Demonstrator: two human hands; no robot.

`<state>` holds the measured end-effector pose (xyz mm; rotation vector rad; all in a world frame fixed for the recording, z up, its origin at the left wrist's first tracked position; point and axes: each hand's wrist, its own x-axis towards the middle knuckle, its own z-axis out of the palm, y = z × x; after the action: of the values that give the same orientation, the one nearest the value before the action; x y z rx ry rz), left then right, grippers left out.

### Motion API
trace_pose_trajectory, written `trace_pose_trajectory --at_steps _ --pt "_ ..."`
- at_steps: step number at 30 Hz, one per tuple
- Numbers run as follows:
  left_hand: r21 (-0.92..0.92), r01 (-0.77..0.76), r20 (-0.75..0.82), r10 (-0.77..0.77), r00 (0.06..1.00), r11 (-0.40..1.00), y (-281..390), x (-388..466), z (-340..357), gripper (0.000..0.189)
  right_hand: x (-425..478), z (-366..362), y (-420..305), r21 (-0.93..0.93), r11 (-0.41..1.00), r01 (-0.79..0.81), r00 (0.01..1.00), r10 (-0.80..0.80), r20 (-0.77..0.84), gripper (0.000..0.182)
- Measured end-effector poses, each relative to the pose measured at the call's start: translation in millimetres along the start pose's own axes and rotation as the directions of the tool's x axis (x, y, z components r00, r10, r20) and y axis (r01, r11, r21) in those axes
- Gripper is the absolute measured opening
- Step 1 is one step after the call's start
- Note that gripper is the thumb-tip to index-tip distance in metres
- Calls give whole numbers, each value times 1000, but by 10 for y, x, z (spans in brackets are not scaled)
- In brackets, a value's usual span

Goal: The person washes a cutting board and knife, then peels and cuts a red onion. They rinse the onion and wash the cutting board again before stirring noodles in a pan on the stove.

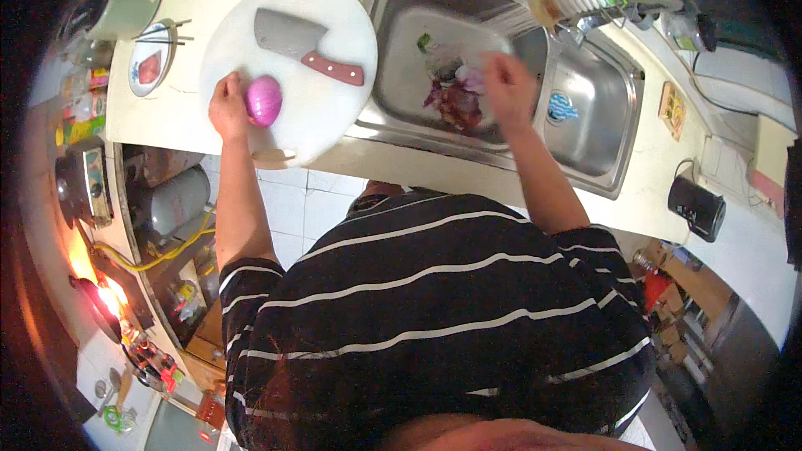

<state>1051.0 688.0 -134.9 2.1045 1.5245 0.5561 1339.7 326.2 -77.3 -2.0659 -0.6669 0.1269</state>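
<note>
A peeled purple onion [264, 101] lies near the left side of a round white cutting board [313, 119]. My left hand [228, 108] is beside the onion, its fingers at the onion's left edge; whether they grip it I cannot tell. On the same board rests a cleaver [291, 34] with a red-brown riveted handle, lying flat. Over the right part of the large sink basin my right hand [509, 89] is blurred, so what its fingers hold is unclear. Onion skins and scraps [456, 106] lie in the basin under it, with a green piece [425, 43] further back.
Water sprays from a ribbed faucet hose [573, 5] into the steel sink [432, 145]. A smaller basin [586, 144] adjoins it on the right. A plate with pink food and chopsticks [160, 72] stands left of the board. Flames [108, 294] show at the far left.
</note>
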Motion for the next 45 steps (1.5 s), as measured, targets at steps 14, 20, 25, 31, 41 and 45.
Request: trace_pose_trajectory --at_steps 14,20,25,31,41,45 --pt "-602 23 113 57 992 798 1396 -1686 219 24 1142 -1161 712 -544 826 149 984 -179 -2 32" --pt "-621 174 210 -52 976 764 1505 -2187 228 23 1106 -1205 600 -409 908 91 967 -178 -180 29" --pt "-590 308 305 -147 941 746 1498 -2521 242 23 656 -505 759 -240 803 545 838 -531 124 24" --pt "-636 361 362 -151 920 681 1355 -2855 348 18 602 882 1837 -389 812 436 774 -117 622 24" --pt "-574 508 406 -315 858 643 1122 -3136 370 19 654 972 1919 -304 666 681 591 -255 766 22" --pt "-559 536 425 -337 841 633 1156 -3066 364 19 1084 784 1743 -302 889 343 622 25 782 35"
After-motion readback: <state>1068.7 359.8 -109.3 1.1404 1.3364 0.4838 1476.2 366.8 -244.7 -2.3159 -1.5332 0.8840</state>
